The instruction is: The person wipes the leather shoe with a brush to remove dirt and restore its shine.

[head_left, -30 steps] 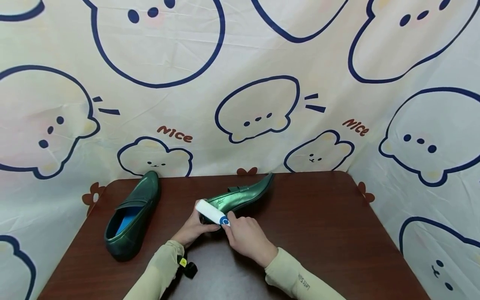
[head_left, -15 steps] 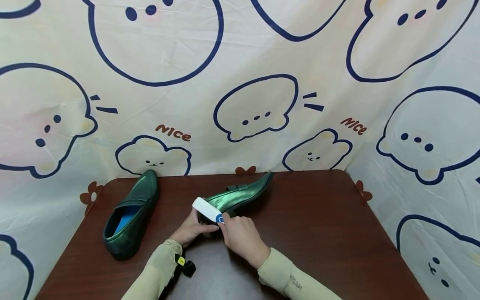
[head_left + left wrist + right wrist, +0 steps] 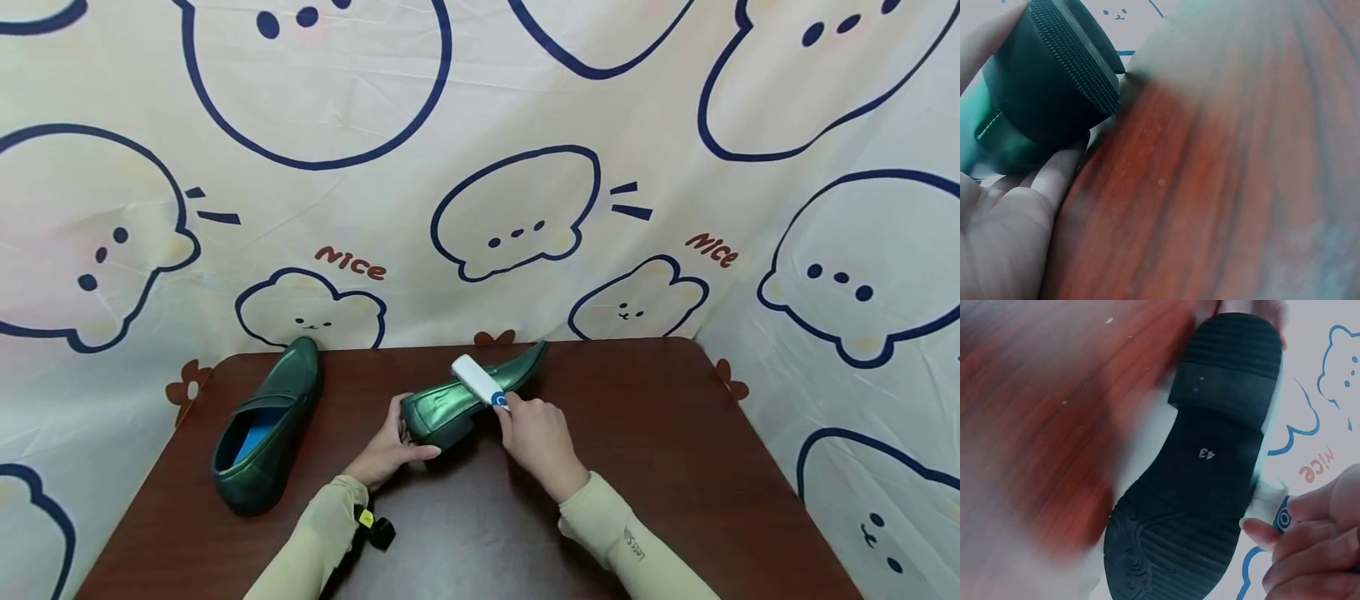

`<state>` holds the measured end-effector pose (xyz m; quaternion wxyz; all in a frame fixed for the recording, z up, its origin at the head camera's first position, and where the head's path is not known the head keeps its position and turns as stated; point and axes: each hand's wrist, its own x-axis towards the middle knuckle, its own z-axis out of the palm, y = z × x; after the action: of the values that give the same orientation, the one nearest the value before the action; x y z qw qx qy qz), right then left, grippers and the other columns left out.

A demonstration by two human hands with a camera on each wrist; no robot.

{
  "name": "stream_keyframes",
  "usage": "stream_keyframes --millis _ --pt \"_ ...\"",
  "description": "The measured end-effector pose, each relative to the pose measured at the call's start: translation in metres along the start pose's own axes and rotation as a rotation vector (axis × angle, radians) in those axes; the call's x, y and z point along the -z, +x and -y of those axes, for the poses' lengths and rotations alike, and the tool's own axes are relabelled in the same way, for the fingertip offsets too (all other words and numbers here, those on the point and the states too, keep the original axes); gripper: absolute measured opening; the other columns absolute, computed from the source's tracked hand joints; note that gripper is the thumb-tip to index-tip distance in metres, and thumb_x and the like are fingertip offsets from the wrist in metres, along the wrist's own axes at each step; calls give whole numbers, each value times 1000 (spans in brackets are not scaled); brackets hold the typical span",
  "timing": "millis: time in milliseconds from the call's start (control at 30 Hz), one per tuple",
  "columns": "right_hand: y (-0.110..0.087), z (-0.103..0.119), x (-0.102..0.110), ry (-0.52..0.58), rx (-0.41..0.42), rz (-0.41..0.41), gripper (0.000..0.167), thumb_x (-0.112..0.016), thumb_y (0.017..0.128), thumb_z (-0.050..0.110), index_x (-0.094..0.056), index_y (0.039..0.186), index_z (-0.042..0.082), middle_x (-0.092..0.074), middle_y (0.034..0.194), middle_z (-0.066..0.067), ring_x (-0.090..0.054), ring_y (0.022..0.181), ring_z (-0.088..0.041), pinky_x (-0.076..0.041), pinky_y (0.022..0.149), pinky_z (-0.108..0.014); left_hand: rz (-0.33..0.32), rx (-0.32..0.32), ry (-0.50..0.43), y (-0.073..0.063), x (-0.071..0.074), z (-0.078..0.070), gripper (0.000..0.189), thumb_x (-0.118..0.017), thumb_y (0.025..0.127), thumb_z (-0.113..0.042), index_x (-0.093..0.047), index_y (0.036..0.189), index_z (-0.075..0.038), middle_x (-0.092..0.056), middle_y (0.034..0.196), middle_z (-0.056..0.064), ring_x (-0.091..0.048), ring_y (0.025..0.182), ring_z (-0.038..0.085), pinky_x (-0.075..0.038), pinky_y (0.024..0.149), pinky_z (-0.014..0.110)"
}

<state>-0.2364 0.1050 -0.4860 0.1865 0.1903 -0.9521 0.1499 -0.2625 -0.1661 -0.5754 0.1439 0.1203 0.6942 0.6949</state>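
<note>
A green shoe point(image 3: 442, 408) is held above the middle of the desk point(image 3: 675, 467), tilted, its toe pointing to the far edge and overlapping it in the head view. The left hand point(image 3: 390, 450) grips the heel, thumb on the near side. The right hand point(image 3: 542, 442) pinches one end of a white tool point(image 3: 478, 379), laid across the shoe's upper. A second shoe point(image 3: 291, 417) stands upright near the left edge, well apart from the left hand; bare desk surface extends from the right hand to the right edge. Behind the far edge rises a printed cloth point(image 3: 397, 208) reading "Nice" twice. The sole point(image 3: 1210, 475) is marked "43"; the tool bears a blue ring emblem point(image 3: 1283, 519). Lettering on the right sleeve point(image 3: 630, 543) is too small to read.
</note>
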Motion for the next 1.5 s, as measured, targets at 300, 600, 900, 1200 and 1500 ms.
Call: stream_keyframes --millis 300,600,900,1200,1500 --pt "-3 35 -1 40 126 71 22 -67 102 28 -67 92 9 -58 61 1 -56 51 -14 -41 46 -29 -18 32 25 1 -1 4 107 -88 82 -14 -11 157 -21 -23 164 12 -26 151 29 -33 118 43" --pt "1 60 -11 -73 221 93 23 -67 101 32 -66 86 15 -54 57 3 -49 45 -9 -38 44 -24 -18 38 31 -1 -2 5 117 -86 84 -15 1 161 -14 -13 167 15 -18 154 32 -34 117 31" --pt "6 27 -5 14 91 29 22 -69 100 29 -68 86 12 -59 60 0 -59 51 -20 -41 44 -33 -21 14 -11 0 -2 2 102 -89 81 -11 -16 153 -21 -32 160 15 -36 146 28 -44 111 32" --pt "10 10 8 15 22 38 22 -69 100 28 -68 94 7 -62 64 -3 -51 48 -14 -39 43 -29 -1 2 -31 0 -1 1 99 -87 82 -8 -17 151 -22 -35 157 16 -45 136 20 -48 101 22" --pt "3 37 4 31 190 130 22 -67 102 29 -63 90 11 -55 61 2 -51 50 -10 -36 45 -25 -31 15 25 1 -3 2 109 -88 81 -12 -11 158 -17 -23 164 16 -24 151 32 -36 109 22"
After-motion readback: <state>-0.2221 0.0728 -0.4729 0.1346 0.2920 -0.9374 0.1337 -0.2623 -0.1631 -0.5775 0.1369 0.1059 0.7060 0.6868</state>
